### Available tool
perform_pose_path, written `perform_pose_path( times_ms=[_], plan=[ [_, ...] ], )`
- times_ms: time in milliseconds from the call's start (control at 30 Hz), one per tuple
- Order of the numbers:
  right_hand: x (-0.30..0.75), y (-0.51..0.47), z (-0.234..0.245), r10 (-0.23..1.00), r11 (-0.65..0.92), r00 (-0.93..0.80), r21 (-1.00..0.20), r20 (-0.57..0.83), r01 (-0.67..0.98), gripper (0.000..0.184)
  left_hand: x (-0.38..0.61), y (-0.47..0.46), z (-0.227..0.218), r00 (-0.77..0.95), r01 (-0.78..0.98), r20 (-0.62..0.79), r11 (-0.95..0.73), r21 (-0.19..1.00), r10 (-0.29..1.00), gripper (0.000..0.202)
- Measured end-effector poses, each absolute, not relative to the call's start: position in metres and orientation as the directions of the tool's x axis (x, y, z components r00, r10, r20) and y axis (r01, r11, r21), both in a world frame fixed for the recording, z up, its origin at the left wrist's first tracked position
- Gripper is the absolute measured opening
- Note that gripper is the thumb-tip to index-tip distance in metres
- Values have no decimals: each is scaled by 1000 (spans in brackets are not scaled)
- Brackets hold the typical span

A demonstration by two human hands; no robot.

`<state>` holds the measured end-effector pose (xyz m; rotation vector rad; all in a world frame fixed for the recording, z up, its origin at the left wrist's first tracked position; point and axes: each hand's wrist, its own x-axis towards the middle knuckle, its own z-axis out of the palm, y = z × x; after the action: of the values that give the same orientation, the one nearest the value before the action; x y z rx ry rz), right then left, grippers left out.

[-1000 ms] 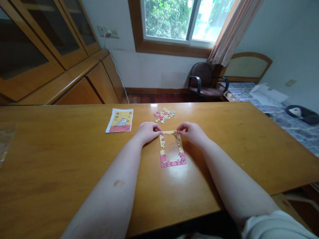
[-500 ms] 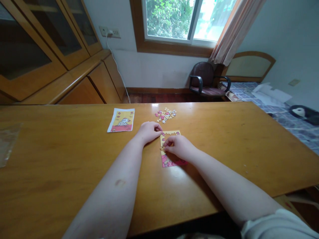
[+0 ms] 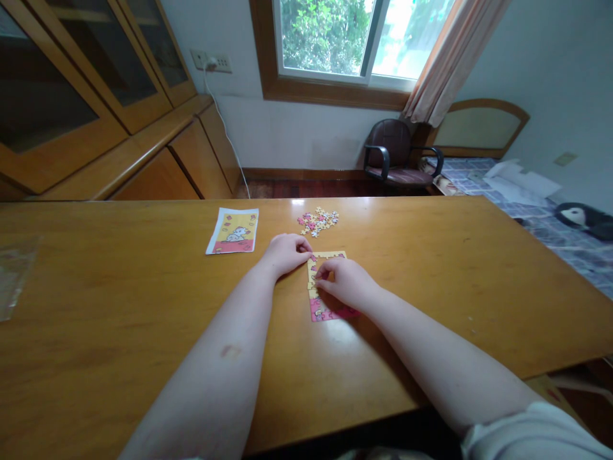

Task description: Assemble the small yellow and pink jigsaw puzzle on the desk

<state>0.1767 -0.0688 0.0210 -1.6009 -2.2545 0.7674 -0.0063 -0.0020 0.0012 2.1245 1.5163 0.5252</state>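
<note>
The puzzle border (image 3: 326, 316) looks nearly joined on the table (image 3: 119, 306), its loose pieces (image 3: 318, 221) heaped unplaced beyond. The left hand (image 3: 286, 252), curled, touches its far-left corner; the right hand (image 3: 348, 282) pinches at its left side, any hold unclear

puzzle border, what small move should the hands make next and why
Probably nudge the yellow piece inward with the right hand, which is at it on the left side of the puzzle border: the piece seems to jut outward, and the left hand is at the top-left corner.
</note>
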Motion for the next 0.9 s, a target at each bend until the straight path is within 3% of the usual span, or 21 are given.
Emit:
perform_pose_path(
  times_ms=[267, 433, 900],
  plan=[
    [174, -71, 21, 864, 433, -503, -490, -13, 757, 12, -6, -2, 1, 313, 759, 43, -278, 588, 949, 12],
    [177, -68, 21, 856, 446, -517, -474, -22, 759, 7, -6, -3, 3, 317, 757, 36, -276, 592, 948, 12],
    [175, -72, 21, 853, 464, -522, -447, -7, 765, 16, -6, -3, 3, 313, 759, 41, -276, 590, 949, 12]
  ],
)
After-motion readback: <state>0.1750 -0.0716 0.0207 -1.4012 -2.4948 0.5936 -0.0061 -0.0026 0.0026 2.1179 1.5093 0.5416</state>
